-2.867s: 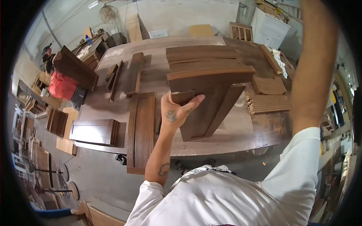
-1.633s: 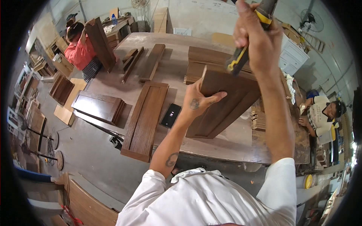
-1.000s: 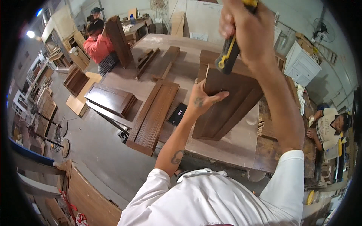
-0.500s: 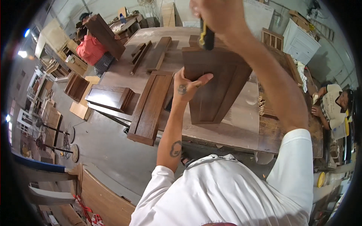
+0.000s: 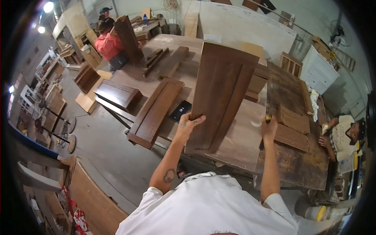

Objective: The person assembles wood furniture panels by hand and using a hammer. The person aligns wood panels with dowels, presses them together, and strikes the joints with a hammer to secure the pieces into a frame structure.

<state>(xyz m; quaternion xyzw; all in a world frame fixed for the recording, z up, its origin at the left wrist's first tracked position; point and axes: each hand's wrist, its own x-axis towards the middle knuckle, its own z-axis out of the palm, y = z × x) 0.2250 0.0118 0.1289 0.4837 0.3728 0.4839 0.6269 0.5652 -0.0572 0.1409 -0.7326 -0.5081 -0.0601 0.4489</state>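
Observation:
A dark brown wooden cabinet panel [image 5: 219, 90], tilted up over the table, is gripped near its lower left edge by my left hand [image 5: 188, 126], with the thumb across its face. To the right of the panel, my right hand [image 5: 269, 129] is closed around a black-and-yellow-handled tool [image 5: 268, 118]. Its exact kind is hard to make out. A black phone [image 5: 181, 111] with a lit screen lies left of my left hand. Beside the phone, a framed brown panel [image 5: 156, 113] overhangs the table's near edge.
The worktable [image 5: 231, 147] carries stacked brown panels [image 5: 117, 94] at left, loose strips [image 5: 156, 60] farther back, and drilled brown boards [image 5: 291, 129] at right. A co-worker in red [image 5: 107, 47] holds a long board at far left. Another person [image 5: 344, 135] works at the right edge.
My right hand has come down from above the panel to its right side, tool still in it. The panel is raised and tilted more upright, and my left hand has moved lower.

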